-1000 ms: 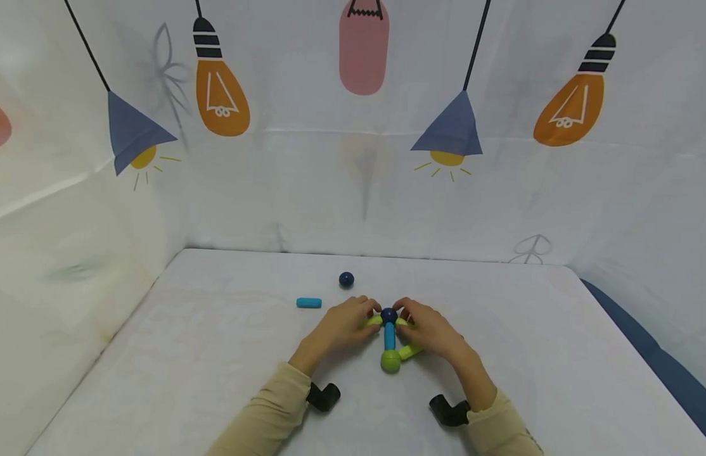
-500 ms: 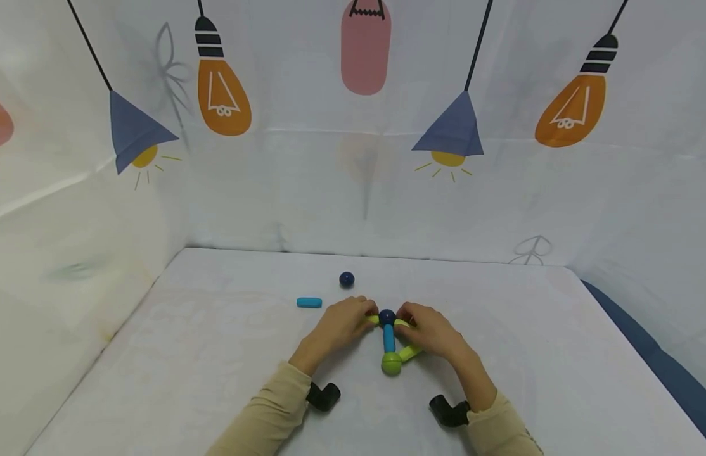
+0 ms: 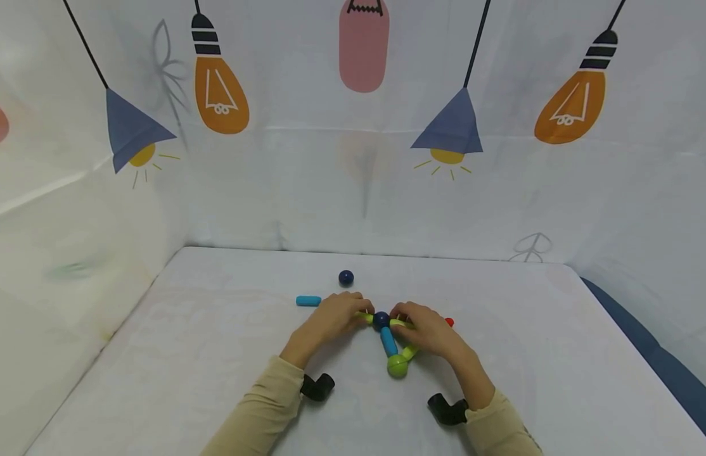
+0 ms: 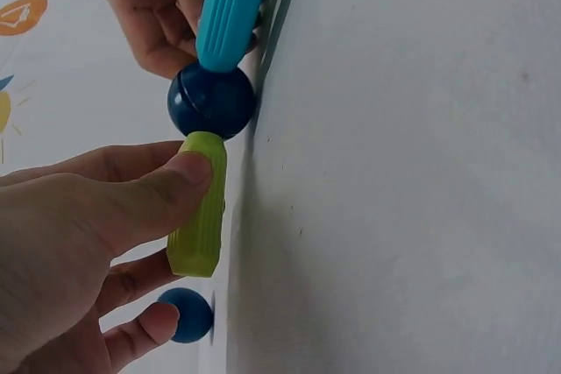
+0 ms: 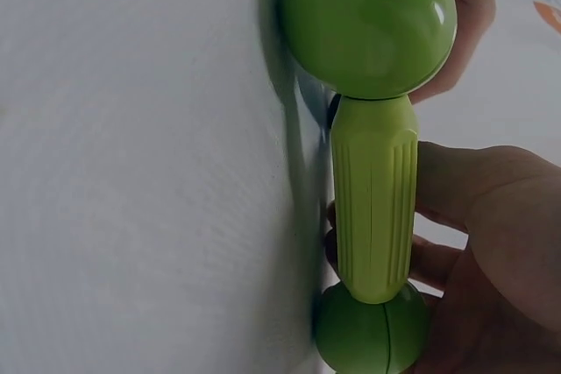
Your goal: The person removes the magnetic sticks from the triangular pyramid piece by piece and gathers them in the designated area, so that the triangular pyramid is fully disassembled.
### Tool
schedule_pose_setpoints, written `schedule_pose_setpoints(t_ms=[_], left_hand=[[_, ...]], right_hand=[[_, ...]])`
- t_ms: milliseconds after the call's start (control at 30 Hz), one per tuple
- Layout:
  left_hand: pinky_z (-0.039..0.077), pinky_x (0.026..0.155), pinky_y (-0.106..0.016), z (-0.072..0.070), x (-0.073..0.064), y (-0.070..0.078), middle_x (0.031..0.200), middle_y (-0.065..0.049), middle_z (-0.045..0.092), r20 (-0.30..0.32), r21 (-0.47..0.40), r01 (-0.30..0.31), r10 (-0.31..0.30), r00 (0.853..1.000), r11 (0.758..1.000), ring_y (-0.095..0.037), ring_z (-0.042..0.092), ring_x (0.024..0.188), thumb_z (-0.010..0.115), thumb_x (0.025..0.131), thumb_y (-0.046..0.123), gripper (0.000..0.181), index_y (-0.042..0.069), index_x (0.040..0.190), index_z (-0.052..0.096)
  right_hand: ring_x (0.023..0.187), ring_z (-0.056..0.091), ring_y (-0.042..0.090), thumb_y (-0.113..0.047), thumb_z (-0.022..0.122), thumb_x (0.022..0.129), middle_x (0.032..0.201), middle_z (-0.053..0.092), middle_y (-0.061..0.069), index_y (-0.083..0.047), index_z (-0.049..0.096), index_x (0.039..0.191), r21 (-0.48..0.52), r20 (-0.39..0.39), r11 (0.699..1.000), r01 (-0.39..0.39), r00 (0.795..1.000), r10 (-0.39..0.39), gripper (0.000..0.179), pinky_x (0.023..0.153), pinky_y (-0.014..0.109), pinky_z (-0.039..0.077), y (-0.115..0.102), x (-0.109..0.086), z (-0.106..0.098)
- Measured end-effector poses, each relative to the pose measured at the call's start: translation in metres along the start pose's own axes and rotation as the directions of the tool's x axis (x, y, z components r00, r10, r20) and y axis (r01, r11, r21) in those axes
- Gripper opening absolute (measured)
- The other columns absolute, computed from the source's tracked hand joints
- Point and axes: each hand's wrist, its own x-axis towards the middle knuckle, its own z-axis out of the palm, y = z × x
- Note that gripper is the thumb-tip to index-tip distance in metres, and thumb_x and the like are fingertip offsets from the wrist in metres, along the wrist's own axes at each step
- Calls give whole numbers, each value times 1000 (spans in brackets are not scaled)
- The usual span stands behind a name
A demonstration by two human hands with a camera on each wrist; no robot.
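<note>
A dark blue ball (image 3: 381, 320) joins several ridged rods of a ball-and-rod toy just over the white table. My left hand (image 3: 334, 318) pinches a lime-green rod (image 4: 198, 216) whose end meets this ball. On the ball's other side, my right hand (image 3: 424, 327) grips another lime rod (image 3: 400, 323), partly hidden by the fingers. A light blue rod (image 3: 389, 342) runs from the ball toward a green ball (image 3: 397, 366). From there a further lime rod (image 5: 375, 199) leads to a second green ball (image 5: 372, 339), beside the right palm. A red piece (image 3: 449, 322) peeks out past the right hand.
A loose light blue rod (image 3: 308, 301) lies on the table (image 3: 216, 354) left of the hands. Behind them sits a loose dark blue ball (image 3: 346, 278). A white curtain (image 3: 307, 190) with printed lamps stands beyond the table's back edge.
Both hands' work has shifted slightly left: the joined blue ball moves left while the near green ball swings right, tilting the light blue rod. The red piece has come into view.
</note>
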Motion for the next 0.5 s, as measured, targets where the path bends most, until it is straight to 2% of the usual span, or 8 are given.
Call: schedule_pose_setpoints(t_ms=[267, 433, 500], left_hand=[[47, 84, -34, -3, -1, -4, 102, 6, 65, 33, -18, -28, 29, 999, 999, -13, 57, 94, 61, 91, 22, 20, 23, 110, 67], [47, 85, -31, -5, -4, -10, 102, 3, 64, 23, -48, -78, 79, 997, 996, -15, 55, 95, 58, 93, 16, 18, 20, 108, 68], [47, 86, -32, -8, -6, -15, 102, 3, 63, 9, -70, -77, 77, 997, 995, -15, 55, 96, 59, 93, 13, 18, 19, 108, 68]], right_hand=[[87, 56, 13, -21, 64, 90, 96, 63, -1, -13, 64, 107, -17, 15, 1000, 8, 1000, -8, 18, 80, 35, 49, -2, 1, 1], [88, 56, 14, -21, 64, 90, 97, 63, -1, -14, 64, 107, -18, 14, 1000, -10, 1000, 10, 19, 82, 37, 50, -2, 0, 1], [88, 56, 13, -21, 64, 90, 97, 63, -2, -15, 64, 108, -19, 9, 999, -27, 1000, 27, 19, 82, 37, 50, -2, -1, 2]])
